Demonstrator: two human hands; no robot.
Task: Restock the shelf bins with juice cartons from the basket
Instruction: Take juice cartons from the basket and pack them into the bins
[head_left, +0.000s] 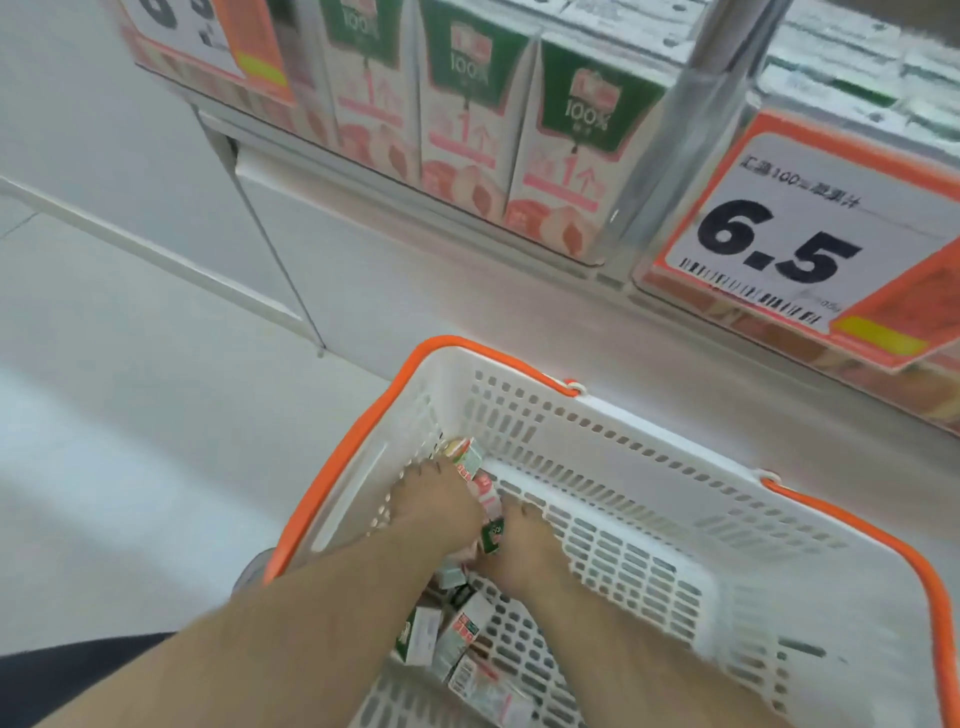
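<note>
Nearest, both bare forearms reach down into the white basket (649, 447) with orange handles: the left hand (436, 506) and right hand (524, 545) sit close together, fingers curled around a small juice carton (480, 491) at the basket's far-left corner, with roughly five more loose cartons (457, 639) heaped on the basket floor nearer the person. Beyond the basket, the shelf bin (363, 171) holds three clearly visible tall cartons (566, 156) printed "100%" and "1", and right of these a price tag (779, 234) reads "6.5".
</note>
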